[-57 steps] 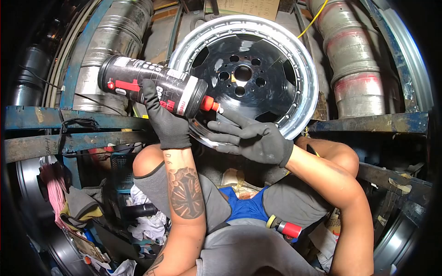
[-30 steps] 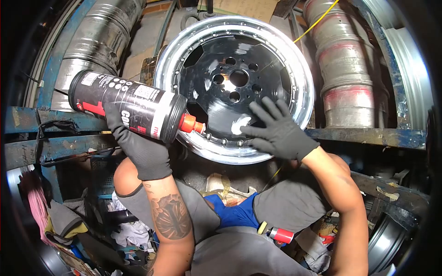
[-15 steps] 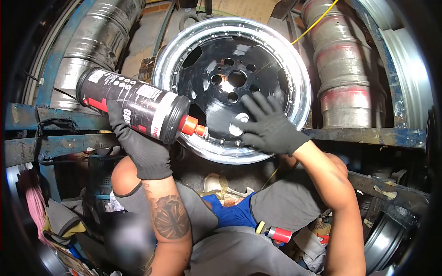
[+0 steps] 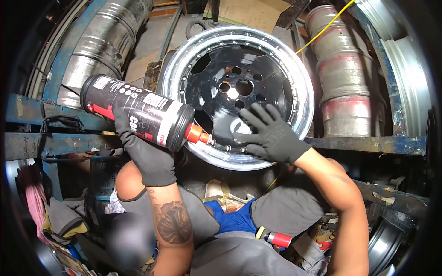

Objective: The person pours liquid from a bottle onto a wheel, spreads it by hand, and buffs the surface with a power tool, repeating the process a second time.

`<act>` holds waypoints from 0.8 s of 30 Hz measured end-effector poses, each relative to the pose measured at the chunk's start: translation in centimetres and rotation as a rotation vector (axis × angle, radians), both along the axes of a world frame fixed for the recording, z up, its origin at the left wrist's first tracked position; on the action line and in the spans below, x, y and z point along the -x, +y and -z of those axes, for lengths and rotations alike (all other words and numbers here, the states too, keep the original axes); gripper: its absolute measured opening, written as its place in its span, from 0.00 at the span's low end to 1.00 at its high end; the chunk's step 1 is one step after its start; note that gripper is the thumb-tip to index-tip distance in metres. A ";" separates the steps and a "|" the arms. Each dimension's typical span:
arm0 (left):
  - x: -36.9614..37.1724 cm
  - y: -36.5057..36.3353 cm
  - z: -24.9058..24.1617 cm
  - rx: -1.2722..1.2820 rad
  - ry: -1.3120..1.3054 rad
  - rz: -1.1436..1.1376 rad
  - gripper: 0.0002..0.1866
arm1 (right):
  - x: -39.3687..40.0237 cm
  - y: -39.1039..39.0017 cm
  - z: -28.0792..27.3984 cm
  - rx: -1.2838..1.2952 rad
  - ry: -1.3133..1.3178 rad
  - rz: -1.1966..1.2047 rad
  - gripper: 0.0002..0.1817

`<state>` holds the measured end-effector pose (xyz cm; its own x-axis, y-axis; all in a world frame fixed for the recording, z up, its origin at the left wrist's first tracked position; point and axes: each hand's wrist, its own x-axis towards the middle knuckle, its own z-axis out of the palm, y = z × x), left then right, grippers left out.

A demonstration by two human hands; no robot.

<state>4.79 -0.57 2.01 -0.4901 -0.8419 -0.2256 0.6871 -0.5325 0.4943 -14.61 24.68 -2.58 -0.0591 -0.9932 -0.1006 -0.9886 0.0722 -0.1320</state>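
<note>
My left hand [image 4: 142, 149], in a dark grey glove, is wrapped round a large black bottle [image 4: 138, 110] with white lettering. The bottle lies tilted, its orange nozzle [image 4: 197, 134] pointing down and right over the lower rim of a wheel [image 4: 271, 83]. That wheel has a polished silver rim and a glossy black centre with several bolt holes. Over the lower right of the black face, my right hand [image 4: 275, 135] is gloved too, fingers spread and nothing in it. A whitish patch [image 4: 239, 126] shows on the black face beside its fingertips.
Stacked metal barrels [image 4: 345, 87] stand on the right, more metal cylinders [image 4: 99, 50] on the left. Blue steel frame bars [image 4: 60, 117] run along both sides. A yellow cord [image 4: 324, 27] crosses at top right. A small red-and-black tool [image 4: 279, 239] lies at my lap.
The wheel, the bottle and both hands sit slightly lower and further right in view, as does the background. The bottle stays in my left hand; my right hand stays spread over the wheel.
</note>
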 end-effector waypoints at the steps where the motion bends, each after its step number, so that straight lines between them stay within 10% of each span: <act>1: -0.3 -0.3 0.3 0.003 0.012 0.012 0.29 | 0.6 0.1 0.2 0.007 0.036 0.028 0.28; 24: -0.9 -0.7 1.0 -0.005 -0.011 -0.002 0.30 | 0.3 -2.5 -0.1 0.072 0.045 -0.056 0.25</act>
